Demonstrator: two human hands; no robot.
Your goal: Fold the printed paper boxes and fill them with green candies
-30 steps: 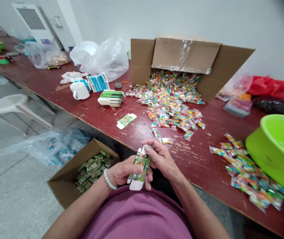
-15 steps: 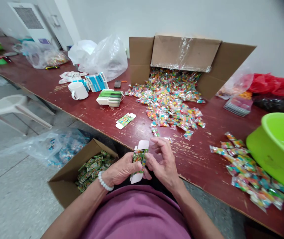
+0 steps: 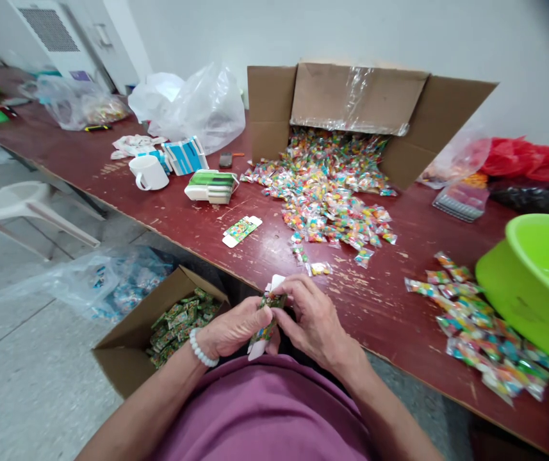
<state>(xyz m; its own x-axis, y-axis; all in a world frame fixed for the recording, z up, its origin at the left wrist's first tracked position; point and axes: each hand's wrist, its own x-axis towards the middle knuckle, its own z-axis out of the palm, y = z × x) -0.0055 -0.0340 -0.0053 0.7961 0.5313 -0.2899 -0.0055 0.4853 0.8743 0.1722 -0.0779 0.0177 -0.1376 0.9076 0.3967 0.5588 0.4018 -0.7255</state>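
Note:
A small printed candy box (image 3: 261, 337), green with white end flaps, is held upright in front of my body, just off the table's near edge. My left hand (image 3: 234, 330), with a beaded bracelet at the wrist, grips it between thumb and fingers. My right hand (image 3: 316, 321) is closed on the box's upper right side, its fingers over the top near a white flap. The hands cover part of the box. Beyond them lie a loose candy packet (image 3: 319, 268) and a flattened box (image 3: 242, 231) of the same kind.
Candy packets (image 3: 322, 198) spill from a large carton (image 3: 360, 96) on the red table. Banded flat boxes (image 3: 211, 187) and a white mug (image 3: 149, 173) stand left. A green basin (image 3: 519, 288) is right. Below left, another carton (image 3: 120, 365) holds filled green boxes.
My right hand has come in onto the top of the box, its fingers now closed there. The box has turned narrower to view. The loose packet beyond now shows fully.

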